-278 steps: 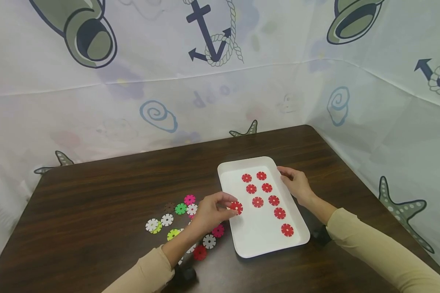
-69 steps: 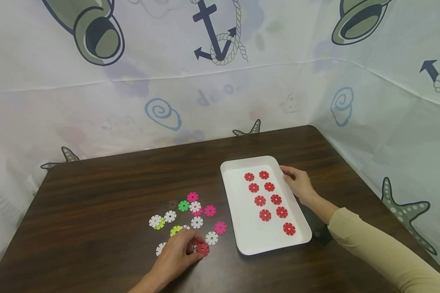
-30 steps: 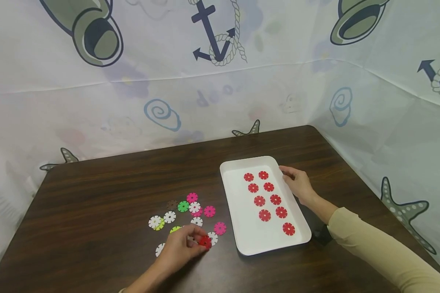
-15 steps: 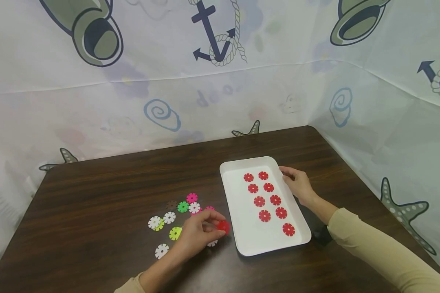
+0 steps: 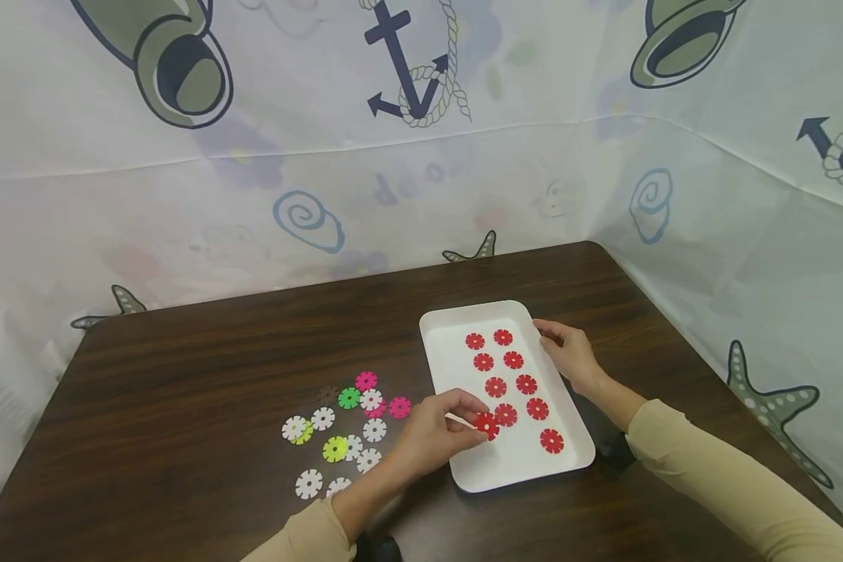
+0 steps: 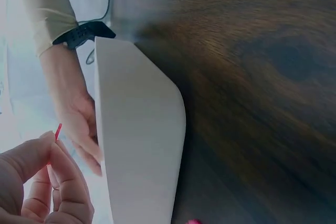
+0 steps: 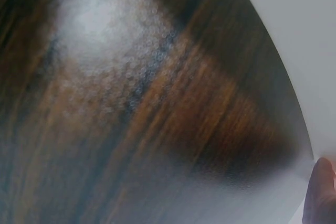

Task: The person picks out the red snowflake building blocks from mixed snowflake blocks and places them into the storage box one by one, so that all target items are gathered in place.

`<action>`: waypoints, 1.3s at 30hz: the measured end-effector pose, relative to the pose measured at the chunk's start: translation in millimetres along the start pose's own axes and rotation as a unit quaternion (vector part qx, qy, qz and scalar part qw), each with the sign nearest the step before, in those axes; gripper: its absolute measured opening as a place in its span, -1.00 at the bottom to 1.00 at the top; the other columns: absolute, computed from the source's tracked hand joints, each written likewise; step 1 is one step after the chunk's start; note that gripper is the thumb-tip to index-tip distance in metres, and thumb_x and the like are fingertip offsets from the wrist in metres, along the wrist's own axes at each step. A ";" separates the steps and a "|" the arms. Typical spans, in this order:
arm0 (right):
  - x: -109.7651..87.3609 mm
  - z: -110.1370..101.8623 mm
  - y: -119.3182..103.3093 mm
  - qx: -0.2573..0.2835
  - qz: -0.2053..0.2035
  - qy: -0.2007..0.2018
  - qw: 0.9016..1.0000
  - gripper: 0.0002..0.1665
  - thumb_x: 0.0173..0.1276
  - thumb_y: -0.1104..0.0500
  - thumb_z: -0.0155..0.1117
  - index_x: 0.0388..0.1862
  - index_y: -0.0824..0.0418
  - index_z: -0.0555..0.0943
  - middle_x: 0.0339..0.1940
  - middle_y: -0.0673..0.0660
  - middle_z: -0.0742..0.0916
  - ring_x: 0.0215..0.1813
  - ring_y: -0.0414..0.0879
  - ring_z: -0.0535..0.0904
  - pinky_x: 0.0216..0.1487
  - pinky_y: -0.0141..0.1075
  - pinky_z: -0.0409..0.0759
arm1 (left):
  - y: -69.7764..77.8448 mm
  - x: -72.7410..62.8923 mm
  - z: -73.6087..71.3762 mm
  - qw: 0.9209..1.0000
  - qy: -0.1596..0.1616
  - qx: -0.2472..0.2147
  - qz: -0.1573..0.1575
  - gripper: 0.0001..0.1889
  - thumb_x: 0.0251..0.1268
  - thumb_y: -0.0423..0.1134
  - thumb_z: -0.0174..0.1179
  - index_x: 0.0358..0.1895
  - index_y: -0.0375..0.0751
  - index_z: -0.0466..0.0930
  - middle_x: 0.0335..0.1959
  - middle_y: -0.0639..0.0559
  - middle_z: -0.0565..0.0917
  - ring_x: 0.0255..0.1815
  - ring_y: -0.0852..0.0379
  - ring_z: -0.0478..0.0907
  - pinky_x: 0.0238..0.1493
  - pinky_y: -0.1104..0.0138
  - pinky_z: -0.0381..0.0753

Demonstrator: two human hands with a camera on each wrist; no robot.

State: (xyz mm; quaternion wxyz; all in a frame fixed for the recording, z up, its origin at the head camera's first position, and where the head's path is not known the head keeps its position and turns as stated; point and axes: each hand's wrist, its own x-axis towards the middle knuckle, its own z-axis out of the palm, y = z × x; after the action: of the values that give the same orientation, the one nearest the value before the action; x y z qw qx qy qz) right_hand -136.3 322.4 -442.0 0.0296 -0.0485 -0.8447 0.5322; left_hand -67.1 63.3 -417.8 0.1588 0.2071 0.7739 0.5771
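Observation:
My left hand [image 5: 439,431] pinches a red notched plastic disc [image 5: 487,425] between thumb and fingertips, over the left part of the white tray [image 5: 478,476]. From the left wrist view, this disc [image 6: 59,130] is seen edge-on in the fingertips. Several matching red discs [image 5: 526,384] lie flat in the tray in two rough columns. At the tray's right rim, my right hand [image 5: 569,355] holds the edge with thumb and fingers. Only a fingertip [image 7: 320,192] of that hand shows against the tray in the right wrist view.
Left of the tray, loose discs lie on the dark wood table [image 5: 183,406]: white [image 5: 309,483], yellow-green [image 5: 335,449], green [image 5: 349,398], pink [image 5: 400,407] and a brown one [image 5: 328,394]. A printed cloth [image 5: 393,179] hangs behind the table and along its right side.
A red disc went into the tray's left column earlier. My left hand then took another red disc from the loose pile and carried it right, over the tray. My right hand stays at the rim.

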 end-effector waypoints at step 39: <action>0.2 -1.8 1.0 0.001 -0.006 -0.005 1.000 -0.52 0.45 0.23 0.02 0.32 0.31 0.36 0.17 0.36 0.55 0.01 0.22 0.61 -0.11 -0.15 0.63 | -19.2 36.1 53.0 0.988 -0.029 0.147 0.023 -0.83 -0.03 -0.45 0.36 -0.33 -0.17 0.66 -0.54 0.15 0.59 -0.53 0.36 0.42 -0.50 0.53 0.45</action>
State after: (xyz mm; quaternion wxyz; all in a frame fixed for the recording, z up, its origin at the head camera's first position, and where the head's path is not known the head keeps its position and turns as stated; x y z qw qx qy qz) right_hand -136.3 324.5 -442.1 0.0288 -0.0410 -0.8445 0.5332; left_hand -75.3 120.6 -451.5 0.1359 0.2631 0.8402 0.4544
